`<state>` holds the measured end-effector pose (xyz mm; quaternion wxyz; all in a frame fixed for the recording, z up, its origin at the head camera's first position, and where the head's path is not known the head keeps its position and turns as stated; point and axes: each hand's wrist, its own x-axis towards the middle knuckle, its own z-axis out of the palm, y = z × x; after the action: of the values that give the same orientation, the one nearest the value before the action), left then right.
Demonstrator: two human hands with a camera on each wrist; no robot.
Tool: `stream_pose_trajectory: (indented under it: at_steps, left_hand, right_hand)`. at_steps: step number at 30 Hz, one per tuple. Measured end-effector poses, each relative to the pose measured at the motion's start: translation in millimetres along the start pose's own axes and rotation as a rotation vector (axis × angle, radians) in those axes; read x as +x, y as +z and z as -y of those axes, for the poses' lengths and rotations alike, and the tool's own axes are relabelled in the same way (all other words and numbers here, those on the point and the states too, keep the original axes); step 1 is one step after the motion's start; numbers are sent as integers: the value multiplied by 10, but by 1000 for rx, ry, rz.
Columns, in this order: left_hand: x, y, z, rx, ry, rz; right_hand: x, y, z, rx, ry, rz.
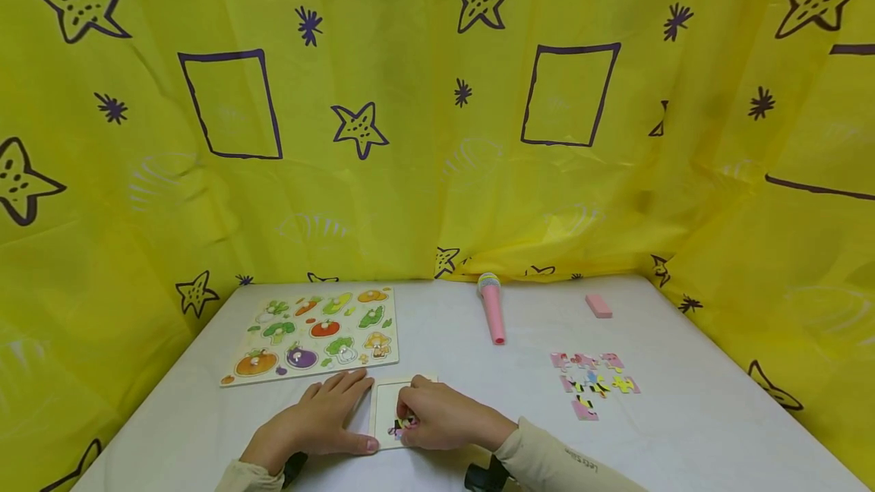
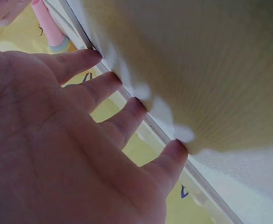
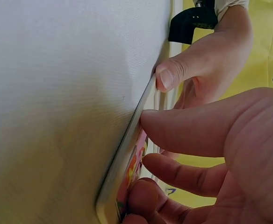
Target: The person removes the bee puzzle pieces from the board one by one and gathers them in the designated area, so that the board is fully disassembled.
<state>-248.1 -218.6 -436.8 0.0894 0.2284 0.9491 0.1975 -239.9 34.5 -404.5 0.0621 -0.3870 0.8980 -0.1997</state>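
A small white puzzle tray (image 1: 384, 401) lies on the table in front of me, with colourful jigsaw pieces (image 3: 135, 161) in its near part. My right hand (image 1: 444, 417) is over the tray, its fingers curled and pinching a puzzle piece (image 1: 402, 427); the hand partly hides it. In the right wrist view, the right thumb (image 3: 174, 128) touches the tray's edge. At the tray's left side my left hand (image 1: 317, 420) lies with fingers spread and thumb against the frame. Its fingertips touch the tabletop in the left wrist view.
Several loose jigsaw pieces (image 1: 591, 381) lie to the right. Behind the left hand is a wooden vegetable peg board (image 1: 311, 370). Farther back are a pink toy microphone (image 1: 494, 315) and a pink block (image 1: 598, 306). A yellow patterned curtain (image 1: 403, 196) surrounds the table.
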Motion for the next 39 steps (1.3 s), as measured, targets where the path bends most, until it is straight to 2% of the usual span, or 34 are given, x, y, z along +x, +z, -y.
stream_pose_trajectory:
  at_steps: [17, 28, 32, 35, 39]
  left_hand:
    - [3, 1, 7, -2, -12, 12]
    - [14, 18, 62, 17, -16, 12]
    - [17, 19, 61, 10, -15, 13]
    - [13, 19, 51, 4, -5, 11]
    - [18, 21, 50, 4, -8, 14]
  right_hand:
    - [66, -20, 51, 35, 80, 47]
    - [43, -13, 49, 50, 55, 19]
    - [72, 40, -38, 74, 33, 20]
    - [145, 189, -253, 76, -21, 8]
    - [175, 258, -363, 91, -55, 1]
